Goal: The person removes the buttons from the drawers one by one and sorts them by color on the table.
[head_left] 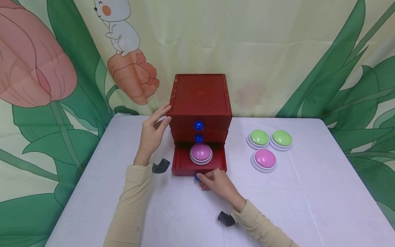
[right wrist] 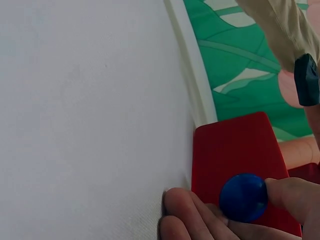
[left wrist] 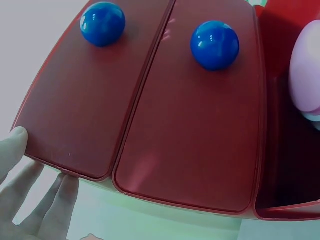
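A dark red cabinet of three stacked drawers stands at the table's far edge, each drawer with a round blue knob. Its bottom drawer is pulled out, and inside sits a pink dome on a white base. My right hand pinches that drawer's blue knob between thumb and fingers. Against the cabinet's upper left side rests my left hand, fingers extended; the left wrist view has its thumb at the front edge of the top drawer. The upper two drawers are closed.
Right of the cabinet on the white table lie two green domes on white bases and another pink one. A patterned curtain hangs close behind the cabinet. Both wrists carry small black devices.
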